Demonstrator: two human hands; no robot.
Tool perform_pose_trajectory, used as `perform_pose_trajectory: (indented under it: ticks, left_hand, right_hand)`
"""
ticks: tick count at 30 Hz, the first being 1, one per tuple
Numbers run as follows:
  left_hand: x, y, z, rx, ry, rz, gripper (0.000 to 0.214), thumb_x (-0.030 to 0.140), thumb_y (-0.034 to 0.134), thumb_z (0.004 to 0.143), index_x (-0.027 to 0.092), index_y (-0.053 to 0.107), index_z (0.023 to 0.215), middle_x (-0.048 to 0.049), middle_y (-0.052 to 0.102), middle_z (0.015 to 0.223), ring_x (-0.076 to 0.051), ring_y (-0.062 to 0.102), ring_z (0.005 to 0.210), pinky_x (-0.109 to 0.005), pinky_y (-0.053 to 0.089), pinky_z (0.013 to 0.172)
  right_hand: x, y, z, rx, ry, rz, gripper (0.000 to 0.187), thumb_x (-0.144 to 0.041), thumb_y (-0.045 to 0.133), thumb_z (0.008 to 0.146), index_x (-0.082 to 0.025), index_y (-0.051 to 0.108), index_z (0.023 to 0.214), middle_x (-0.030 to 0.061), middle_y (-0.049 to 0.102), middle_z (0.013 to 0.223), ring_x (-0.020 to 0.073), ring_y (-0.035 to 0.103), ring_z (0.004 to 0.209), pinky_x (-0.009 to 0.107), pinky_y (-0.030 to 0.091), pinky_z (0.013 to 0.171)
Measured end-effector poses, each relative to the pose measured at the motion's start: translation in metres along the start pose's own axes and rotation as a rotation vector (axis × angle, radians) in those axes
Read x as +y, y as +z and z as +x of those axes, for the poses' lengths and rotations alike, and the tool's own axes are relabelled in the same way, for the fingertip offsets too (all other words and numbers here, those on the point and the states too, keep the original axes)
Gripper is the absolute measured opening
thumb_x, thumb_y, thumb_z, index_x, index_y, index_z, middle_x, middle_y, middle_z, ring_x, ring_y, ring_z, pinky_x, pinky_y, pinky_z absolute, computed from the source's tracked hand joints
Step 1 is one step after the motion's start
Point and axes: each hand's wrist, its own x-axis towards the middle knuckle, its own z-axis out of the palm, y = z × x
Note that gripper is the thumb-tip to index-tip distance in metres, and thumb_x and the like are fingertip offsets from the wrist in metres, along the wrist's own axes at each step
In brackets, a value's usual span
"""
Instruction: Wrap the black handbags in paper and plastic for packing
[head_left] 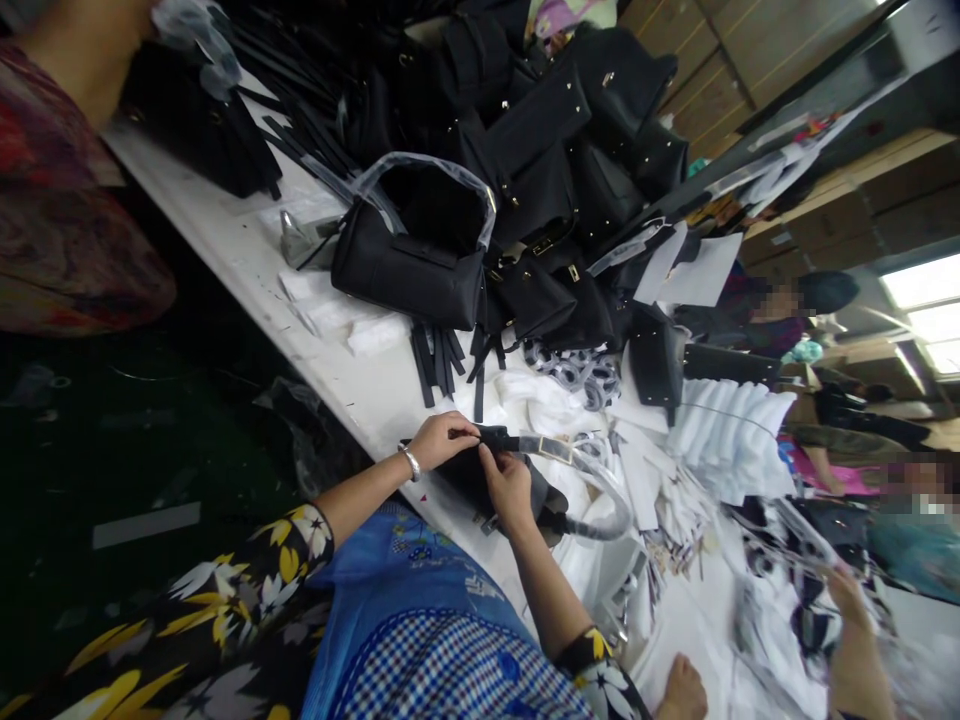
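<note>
My left hand (444, 438), with a silver bracelet on its wrist, is closed in a pinch on the end of a black bag strap (525, 444) wrapped in clear plastic film. Just beside it, my right hand (508, 487) is also closed on the same strap end, fingers pressed to it. The strap runs right and loops down to a small black handbag (551, 503) that lies under my right hand at the near edge of the white table (247, 250). Most of that bag is hidden by my hand and by white paper.
A large pile of black handbags (540, 170) covers the far side of the table, one with a film-wrapped handle (409, 265) nearest. Loose black straps (439, 360), white paper stuffing (720, 440) and plastic scraps lie around. Other people's hands (847, 600) work at the right.
</note>
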Motion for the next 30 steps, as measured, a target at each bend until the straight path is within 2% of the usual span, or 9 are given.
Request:
perform_pose_trajectory:
  ticks: [3,6,12,17,20,25,30]
  left_hand:
    - [0.009,-0.001,0.003,0.010,0.030,0.017,0.024,0.039,0.061,0.091,0.015,0.065,0.093,-0.0031,0.066,0.092,-0.014,0.062,0.077,-0.034,0.054,0.073]
    - [0.017,-0.003,0.006,0.005,0.063,0.025,0.024,0.039,0.062,0.090,0.016,0.065,0.090,-0.0033,0.067,0.092,-0.014,0.062,0.077,-0.034,0.053,0.075]
    - [0.024,-0.005,0.011,-0.057,0.078,0.021,0.023,0.037,0.064,0.089,0.015,0.066,0.091,-0.0042,0.066,0.096,-0.017,0.063,0.086,-0.039,0.053,0.081]
    - [0.018,-0.013,0.016,-0.227,0.025,-0.032,0.023,0.036,0.065,0.089,0.014,0.066,0.094,-0.0038,0.068,0.094,-0.017,0.065,0.084,-0.038,0.054,0.080]
    - [0.011,-0.016,0.016,-0.293,-0.033,-0.063,0.023,0.036,0.064,0.089,0.014,0.066,0.097,-0.0033,0.068,0.093,-0.017,0.066,0.083,-0.038,0.055,0.079]
    - [0.002,-0.011,0.013,-0.311,-0.114,-0.126,0.024,0.035,0.063,0.090,0.014,0.065,0.101,-0.0040,0.068,0.096,-0.018,0.066,0.086,-0.039,0.056,0.080]
    - [-0.008,-0.006,0.005,-0.299,-0.178,-0.168,0.024,0.034,0.063,0.091,0.014,0.064,0.102,-0.0049,0.067,0.099,-0.018,0.066,0.088,-0.039,0.056,0.080]
  right_hand:
    - [0.000,-0.002,0.001,0.012,-0.001,-0.020,0.049,-0.056,0.055,0.086,-0.014,0.070,0.065,0.0049,0.067,0.060,0.0189,0.058,0.057,0.027,0.040,0.057]
    - [0.001,-0.003,0.001,0.015,0.002,-0.024,0.050,-0.055,0.054,0.087,-0.013,0.070,0.067,0.0044,0.066,0.060,0.0181,0.057,0.057,0.026,0.038,0.055]
    - [0.003,-0.005,-0.001,0.024,0.002,0.009,0.048,-0.053,0.052,0.088,-0.013,0.071,0.069,0.0059,0.069,0.065,0.0201,0.062,0.061,0.027,0.042,0.060]
    - [0.006,-0.004,-0.003,0.034,0.030,0.076,0.045,-0.052,0.051,0.088,-0.012,0.072,0.083,0.0088,0.073,0.076,0.0231,0.067,0.072,0.029,0.049,0.067]
    - [0.007,-0.002,-0.004,0.024,0.043,0.097,0.046,-0.052,0.051,0.088,-0.011,0.071,0.084,0.0089,0.073,0.075,0.0227,0.067,0.071,0.029,0.050,0.067]
    - [0.007,-0.002,-0.003,0.014,0.055,0.074,0.046,-0.053,0.054,0.085,-0.012,0.068,0.071,0.0065,0.067,0.062,0.0198,0.061,0.060,0.027,0.045,0.055]
    - [0.013,0.004,-0.005,0.032,0.059,0.049,0.044,-0.052,0.054,0.083,-0.012,0.067,0.071,0.0054,0.066,0.062,0.0186,0.059,0.058,0.027,0.044,0.056]
